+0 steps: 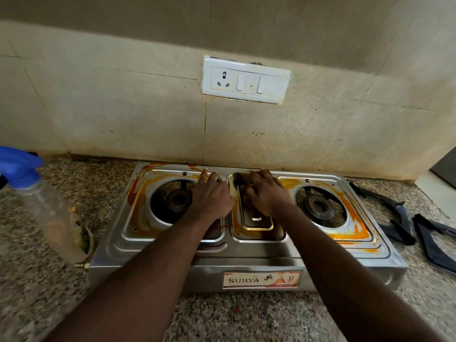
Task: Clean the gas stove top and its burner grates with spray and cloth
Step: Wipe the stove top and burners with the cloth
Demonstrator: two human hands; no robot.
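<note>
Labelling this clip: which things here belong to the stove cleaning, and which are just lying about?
Job: stained steel two-burner gas stove; dark cloth in the right hand; clear spray bottle with blue trigger; two dark burner grates.
Lying about: white wall socket plate; speckled granite counter.

A: One stove (pixel 209 275), two burners (pixel 177 199), folks!
B: Two grates (pixel 392 218), one spray bottle (pixel 47 208).
A: Two hands in there, left hand (pixel 212 195), right hand (pixel 267 195), one cloth (pixel 243 178).
B: And up the wall: one socket plate (pixel 281 82), two switches (pixel 240 82).
</note>
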